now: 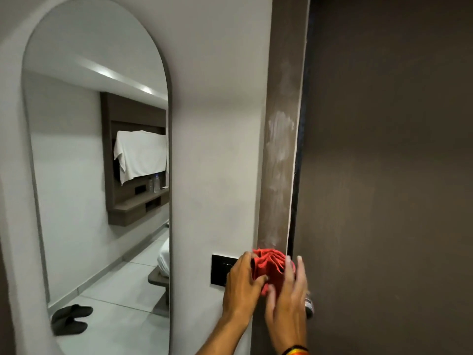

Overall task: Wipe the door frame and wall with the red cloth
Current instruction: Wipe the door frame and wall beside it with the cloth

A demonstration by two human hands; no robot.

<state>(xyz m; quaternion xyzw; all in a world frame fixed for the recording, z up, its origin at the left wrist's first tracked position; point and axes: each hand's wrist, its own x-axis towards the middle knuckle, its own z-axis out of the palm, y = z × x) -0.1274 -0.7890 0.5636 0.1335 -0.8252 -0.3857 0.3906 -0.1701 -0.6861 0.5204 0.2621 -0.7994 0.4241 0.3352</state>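
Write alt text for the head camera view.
Two bare hands, left hand and right hand, bunch a crumpled red cloth against a brown door frame streaked with whitish smears. A black wall switch plate and tall arched wall mirror sit to the left.

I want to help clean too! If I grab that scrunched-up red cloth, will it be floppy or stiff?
Probably floppy: the scrunched-up red cloth is bunched into soft folds between the left hand and right hand. It likely feels light, since fingers alone hold it against the brown door frame. It probably won't slip easily.
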